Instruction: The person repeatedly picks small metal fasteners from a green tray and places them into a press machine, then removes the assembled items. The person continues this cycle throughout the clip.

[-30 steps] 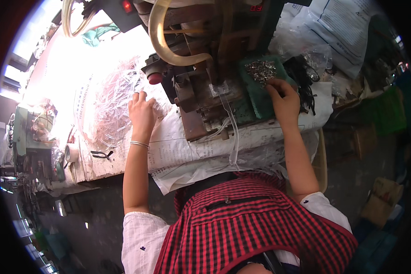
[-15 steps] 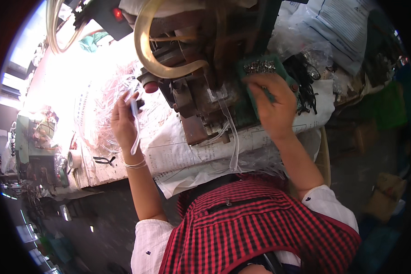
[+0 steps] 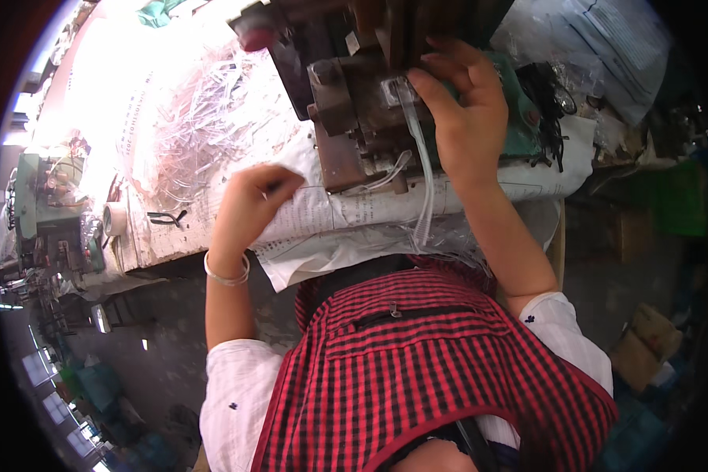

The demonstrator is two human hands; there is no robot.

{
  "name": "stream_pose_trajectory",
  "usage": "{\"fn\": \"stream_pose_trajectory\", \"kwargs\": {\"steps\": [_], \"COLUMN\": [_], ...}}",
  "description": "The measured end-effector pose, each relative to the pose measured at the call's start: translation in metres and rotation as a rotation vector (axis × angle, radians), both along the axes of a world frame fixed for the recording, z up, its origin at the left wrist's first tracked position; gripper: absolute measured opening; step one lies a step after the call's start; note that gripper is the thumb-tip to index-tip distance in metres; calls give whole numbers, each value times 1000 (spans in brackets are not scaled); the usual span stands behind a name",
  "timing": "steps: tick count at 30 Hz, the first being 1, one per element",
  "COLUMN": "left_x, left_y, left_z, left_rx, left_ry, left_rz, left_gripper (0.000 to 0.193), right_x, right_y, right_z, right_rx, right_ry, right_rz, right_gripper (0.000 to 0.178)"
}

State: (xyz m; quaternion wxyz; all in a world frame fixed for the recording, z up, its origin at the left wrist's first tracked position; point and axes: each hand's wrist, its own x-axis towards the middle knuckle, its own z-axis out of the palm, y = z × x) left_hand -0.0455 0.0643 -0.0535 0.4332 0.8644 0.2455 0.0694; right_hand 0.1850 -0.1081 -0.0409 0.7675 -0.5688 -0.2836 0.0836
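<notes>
My right hand (image 3: 460,110) is up against a rusty brown metal machine (image 3: 342,118). Its fingertips press a small metal piece there, pinching the top of a clear plastic tube (image 3: 425,185) that hangs down over the table edge. My left hand (image 3: 252,200) rests lower left on a white printed sack (image 3: 354,212) covering the bench. Its fingers are curled in, and I see nothing in them. A silver bangle (image 3: 226,274) sits on that wrist. A heap of clear tubes (image 3: 197,118) lies to the left of the machine.
A green tray (image 3: 523,134) sits behind my right hand, with black clips (image 3: 554,86) beside it. A tape roll (image 3: 114,219) and a black clip (image 3: 165,216) lie near the bench's left edge. Plastic bags (image 3: 598,47) are piled at the back right. Another green machine (image 3: 47,197) stands far left.
My right hand left the green tray and came to the machine's front with a clear tube. My left hand came down from the tube heap to the sack and curled shut.
</notes>
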Motion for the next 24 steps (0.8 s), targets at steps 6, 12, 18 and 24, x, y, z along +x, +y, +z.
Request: {"fn": "stream_pose_trajectory", "kwargs": {"steps": [6,12,18,24], "left_x": [-29,21,6,50], "left_y": [-70,-120,-116,-107], "left_z": [-45,-111,-99,34], "left_rx": [365,637,637,-797], "left_ry": [398,492,130,-342], "left_rz": [-346,-532,-543,-178], "left_gripper": [13,12,7,7], "right_x": [-39,11,79,62], "right_y": [-23,-32,-101,-102], "right_z": [59,15,-55,-80], "right_rx": [139,-219,-429,-743], "right_ry": [193,-418,-151,-754], "right_rz": [240,124,-222,-363], "right_gripper": [55,35,31,28]}}
